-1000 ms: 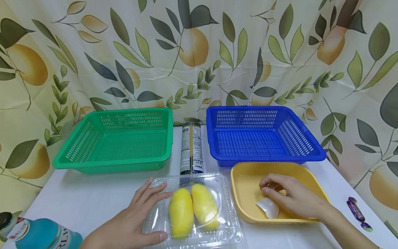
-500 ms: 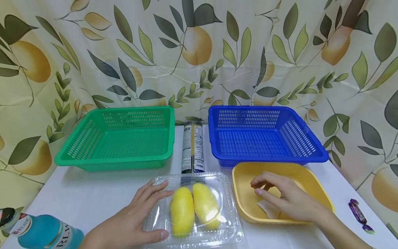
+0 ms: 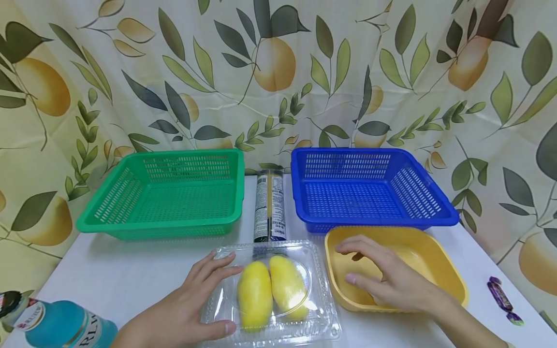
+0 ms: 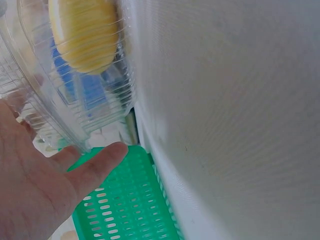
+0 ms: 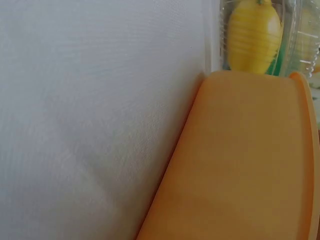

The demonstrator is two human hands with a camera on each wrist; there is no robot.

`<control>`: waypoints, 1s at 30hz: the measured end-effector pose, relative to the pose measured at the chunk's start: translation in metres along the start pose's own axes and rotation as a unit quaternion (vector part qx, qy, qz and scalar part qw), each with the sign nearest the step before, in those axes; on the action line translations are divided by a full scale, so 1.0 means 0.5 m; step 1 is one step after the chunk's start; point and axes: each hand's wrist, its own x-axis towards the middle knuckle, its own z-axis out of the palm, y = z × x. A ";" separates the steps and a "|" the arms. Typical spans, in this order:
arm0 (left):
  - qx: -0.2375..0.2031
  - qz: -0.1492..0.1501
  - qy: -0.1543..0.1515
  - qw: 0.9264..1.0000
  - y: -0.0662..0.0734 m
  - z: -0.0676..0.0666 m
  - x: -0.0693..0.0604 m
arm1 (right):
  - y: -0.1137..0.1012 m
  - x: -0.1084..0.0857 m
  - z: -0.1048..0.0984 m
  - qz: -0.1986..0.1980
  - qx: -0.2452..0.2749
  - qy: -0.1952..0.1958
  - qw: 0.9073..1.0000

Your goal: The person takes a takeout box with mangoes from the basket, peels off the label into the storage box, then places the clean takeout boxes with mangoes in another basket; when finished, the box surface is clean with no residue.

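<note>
A clear plastic clamshell box with two yellow mangoes inside sits at the front middle of the table. My left hand rests at its left side, fingers straight and spread; the left wrist view shows the fingertips by the box's ribbed wall. Over the yellow plastic basin is my right hand, thumb and fingers apart and loosely bent, with nothing seen between them. The part of the basin's floor under that hand is hidden. In the right wrist view only the basin's side shows, not the hand.
A green basket stands back left, a blue basket back right. Between them lies a printed tube-shaped can. A teal bottle is at front left, a purple wrapped candy at the right edge. A patterned curtain hangs behind.
My right hand has moved left within the basin and its fingers have spread wider. The white piece seen under it earlier is now out of sight. My left hand has stayed put.
</note>
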 end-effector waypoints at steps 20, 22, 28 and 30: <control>0.007 -0.007 0.000 1.000 -0.003 0.001 0.001 | -0.021 0.008 0.023 0.011 -0.029 -0.040 0.999; 0.008 -0.006 -0.001 1.000 -0.002 0.001 0.001 | -0.026 0.009 0.025 0.016 -0.028 -0.052 0.998; 0.009 -0.011 -0.002 1.000 0.001 0.000 0.000 | -0.039 0.015 0.035 0.043 -0.023 -0.096 0.994; 0.006 -0.013 0.000 1.000 0.001 0.001 0.000 | -0.040 0.015 0.039 0.044 -0.022 -0.102 0.994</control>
